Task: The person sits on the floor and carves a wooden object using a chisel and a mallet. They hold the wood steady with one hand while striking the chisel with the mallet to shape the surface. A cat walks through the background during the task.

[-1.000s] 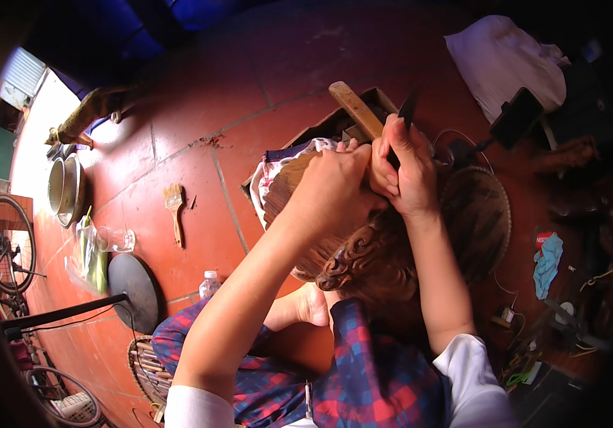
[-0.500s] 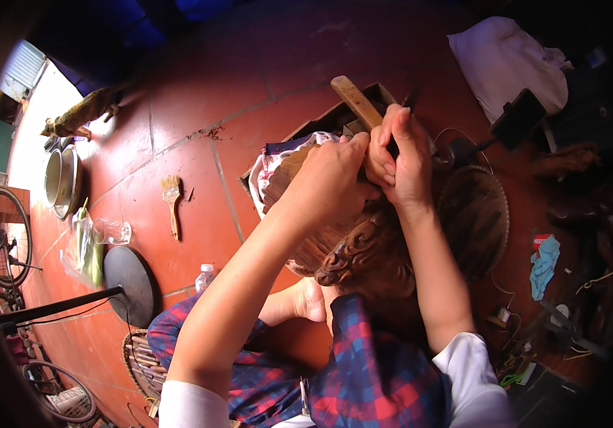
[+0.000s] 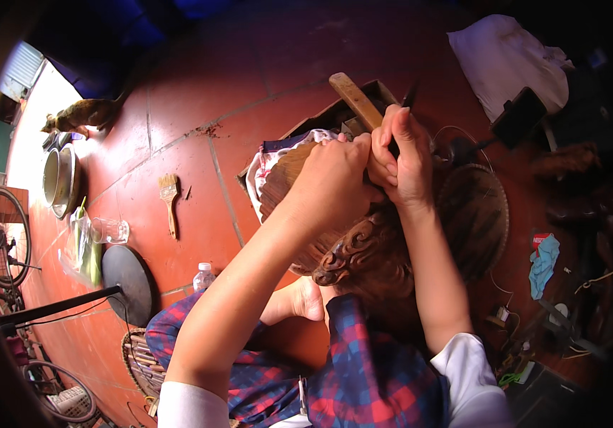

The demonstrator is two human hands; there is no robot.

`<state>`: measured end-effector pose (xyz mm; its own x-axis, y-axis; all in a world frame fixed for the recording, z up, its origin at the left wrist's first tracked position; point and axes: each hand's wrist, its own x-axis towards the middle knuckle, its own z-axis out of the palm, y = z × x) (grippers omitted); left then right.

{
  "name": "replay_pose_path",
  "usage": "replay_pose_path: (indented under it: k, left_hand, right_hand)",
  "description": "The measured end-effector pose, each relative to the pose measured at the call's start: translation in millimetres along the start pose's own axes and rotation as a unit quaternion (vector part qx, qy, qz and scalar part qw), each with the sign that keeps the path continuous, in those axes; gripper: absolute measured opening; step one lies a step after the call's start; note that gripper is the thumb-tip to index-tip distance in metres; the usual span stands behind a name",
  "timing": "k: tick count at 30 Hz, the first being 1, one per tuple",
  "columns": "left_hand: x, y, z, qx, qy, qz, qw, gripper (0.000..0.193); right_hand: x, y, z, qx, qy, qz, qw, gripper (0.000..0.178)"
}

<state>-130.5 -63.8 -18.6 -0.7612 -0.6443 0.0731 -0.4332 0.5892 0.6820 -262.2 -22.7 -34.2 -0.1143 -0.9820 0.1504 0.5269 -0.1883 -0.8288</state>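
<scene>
A brown carved wooden piece with scrolled relief lies in front of me, with patterned cloth under its far left side. Over its top my left hand is closed, knuckles up; what its fingers grip is hidden. My right hand presses against it, fingers curled round a slim dark tool whose end sticks out past the index finger. Beyond both hands a flat pale wooden bar juts up and left; its lower end disappears behind the right hand.
Left on the red tiled floor lie a paintbrush, a clear glass, a plastic bottle and a round black stand base. A cat stands near metal basins. Rightward are a phone on a holder and a blue cloth.
My hands stay almost in place over the carved wood, with only a slight shift. At the far left the cat has changed its stance a little.
</scene>
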Motion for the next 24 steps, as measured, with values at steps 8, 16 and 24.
replay_pose_path:
  k: [8,16,24]
  left_hand:
    - [3.8,3.0,3.6,0.037,-0.007,0.029,0.999,0.045]
    - [2.6,6.9,8.8,0.108,0.016,0.014,0.994,0.037]
    - [9.5,9.8,2.8,0.047,-0.019,0.017,0.999,0.037]
  right_hand:
    - [-2.5,-3.3,-4.8,-0.013,0.010,0.024,1.000,0.037]
    - [-7.0,-2.3,-4.5,0.005,0.023,0.027,0.999,0.036]
    - [-2.7,-6.0,-1.3,-0.043,0.028,0.004,0.999,0.039]
